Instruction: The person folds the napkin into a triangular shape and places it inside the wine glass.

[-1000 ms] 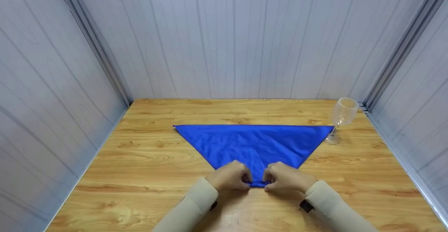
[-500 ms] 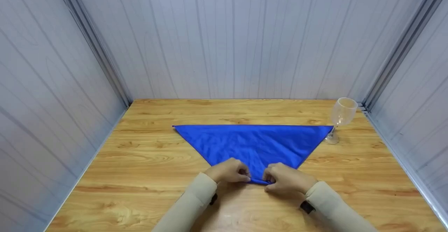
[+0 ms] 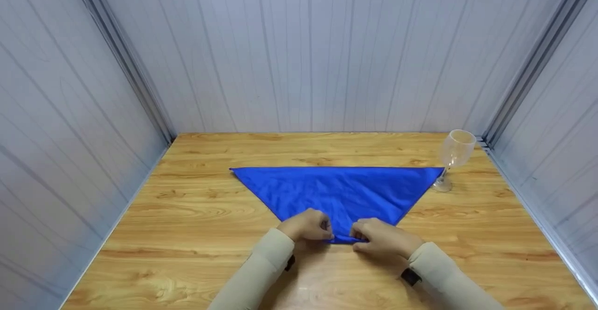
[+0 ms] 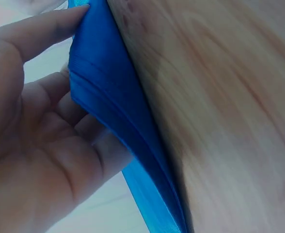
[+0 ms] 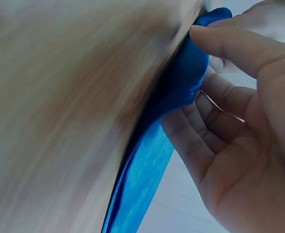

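A blue cloth [image 3: 338, 191] folded into a triangle lies on the wooden table [image 3: 187, 226], long edge at the back, point toward me. My left hand [image 3: 308, 226] and right hand [image 3: 378, 236] sit side by side at the near point, each pinching the rolled-up tip. In the left wrist view the thumb and curled fingers hold a folded edge of the blue cloth [image 4: 118, 126]. In the right wrist view the thumb and fingers likewise grip the cloth [image 5: 181, 92] against the tabletop.
A clear wine glass [image 3: 454, 158] stands at the back right, its foot touching the cloth's right corner. Grey panelled walls [image 3: 308, 53] close in the table on three sides. Bare wood lies left and right of the cloth.
Both hands have moved slightly away from me, rolling the cloth's near tip a little farther up. The glass has not moved.
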`<state>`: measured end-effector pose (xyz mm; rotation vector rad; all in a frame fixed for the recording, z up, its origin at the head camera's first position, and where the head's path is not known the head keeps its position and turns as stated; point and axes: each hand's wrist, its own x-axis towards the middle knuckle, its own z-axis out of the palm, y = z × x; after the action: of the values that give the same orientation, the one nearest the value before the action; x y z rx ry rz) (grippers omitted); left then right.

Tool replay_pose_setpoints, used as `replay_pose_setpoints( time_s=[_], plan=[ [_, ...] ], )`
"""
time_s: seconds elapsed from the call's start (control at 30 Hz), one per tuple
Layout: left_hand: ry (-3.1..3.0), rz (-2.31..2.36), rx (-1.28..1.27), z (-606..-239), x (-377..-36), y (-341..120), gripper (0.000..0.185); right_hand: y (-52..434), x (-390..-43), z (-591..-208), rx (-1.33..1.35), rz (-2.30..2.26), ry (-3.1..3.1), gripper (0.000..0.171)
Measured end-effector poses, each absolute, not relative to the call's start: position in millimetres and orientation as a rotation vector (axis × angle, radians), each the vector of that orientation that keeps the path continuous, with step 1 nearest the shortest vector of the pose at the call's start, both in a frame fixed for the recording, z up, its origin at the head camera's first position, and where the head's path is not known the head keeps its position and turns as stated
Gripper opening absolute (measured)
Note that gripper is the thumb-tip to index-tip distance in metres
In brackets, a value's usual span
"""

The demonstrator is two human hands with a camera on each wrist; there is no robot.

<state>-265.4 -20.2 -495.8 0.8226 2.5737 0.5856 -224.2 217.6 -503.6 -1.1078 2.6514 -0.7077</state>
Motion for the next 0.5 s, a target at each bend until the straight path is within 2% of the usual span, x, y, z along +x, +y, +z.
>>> replay_pose_setpoints(
  time_s=[0.2,0.5],
  plan=[
    [2.569,0.621,0.833,-496,-265,-21,0.017,218,-230,-500,-1.125,-0.721,2.619,0.003],
    [2.557,0.615,0.836,-498,-268,-23,0.017,215,-240,-500,-1.090,-0.695,2.597,0.009]
  ],
)
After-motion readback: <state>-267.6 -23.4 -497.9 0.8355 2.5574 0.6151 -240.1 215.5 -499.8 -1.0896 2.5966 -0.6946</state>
